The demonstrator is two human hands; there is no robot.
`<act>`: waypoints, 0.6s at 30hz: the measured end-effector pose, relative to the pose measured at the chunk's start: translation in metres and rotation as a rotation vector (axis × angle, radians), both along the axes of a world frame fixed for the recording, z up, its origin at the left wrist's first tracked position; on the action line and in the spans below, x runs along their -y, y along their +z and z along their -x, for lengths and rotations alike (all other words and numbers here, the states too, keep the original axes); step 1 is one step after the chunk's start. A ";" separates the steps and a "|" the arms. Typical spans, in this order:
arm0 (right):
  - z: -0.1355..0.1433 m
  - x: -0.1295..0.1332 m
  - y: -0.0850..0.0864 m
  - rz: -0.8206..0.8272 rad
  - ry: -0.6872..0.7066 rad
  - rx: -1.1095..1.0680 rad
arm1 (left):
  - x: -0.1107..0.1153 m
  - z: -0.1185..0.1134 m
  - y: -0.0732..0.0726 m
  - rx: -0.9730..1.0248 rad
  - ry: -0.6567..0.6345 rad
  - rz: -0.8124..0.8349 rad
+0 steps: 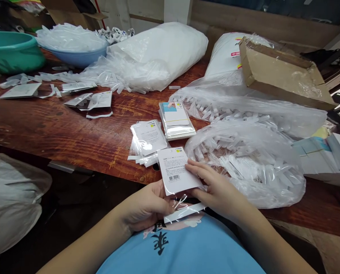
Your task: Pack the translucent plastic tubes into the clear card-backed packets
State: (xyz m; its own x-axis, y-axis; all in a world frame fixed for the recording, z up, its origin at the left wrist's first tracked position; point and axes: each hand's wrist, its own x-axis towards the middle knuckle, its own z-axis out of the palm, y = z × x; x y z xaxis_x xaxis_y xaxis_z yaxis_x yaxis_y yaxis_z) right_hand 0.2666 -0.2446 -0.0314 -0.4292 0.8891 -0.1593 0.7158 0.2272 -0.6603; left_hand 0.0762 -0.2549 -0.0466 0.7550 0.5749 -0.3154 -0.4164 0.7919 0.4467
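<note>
A white printed card in a clear sleeve (181,175) is held between my two hands at the table's front edge, its barcode side up. My left hand (150,205) grips the sleeve's lower left, thumb on top. My right hand (210,182) has its fingers on the card's right edge and its thumb underneath. The sleeve's open flap with a white strip (184,213) hangs toward my blue shirt. Just beyond lie a fanned pile of clear sleeves (148,139) and a stack of packed cards (177,120).
Open plastic bags of small translucent pieces (284,167) lie at the right, near a cardboard tray (284,72). A large white bag (164,49), a blue basin (81,57) and a green basin (13,53) stand behind. Opened packets (101,99) lie left.
</note>
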 end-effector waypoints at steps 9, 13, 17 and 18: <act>0.010 0.001 -0.003 -0.104 -0.016 -0.072 | -0.001 -0.002 0.013 -0.215 0.151 -0.009; 0.017 0.006 0.000 -0.171 -0.148 0.043 | 0.001 -0.010 0.017 -0.291 0.191 0.002; -0.001 0.002 0.013 -0.066 -0.063 -0.192 | -0.006 0.007 0.018 -0.313 0.210 0.013; -0.011 -0.002 0.015 -0.057 -0.089 -0.217 | -0.013 0.018 0.020 -0.345 0.240 0.010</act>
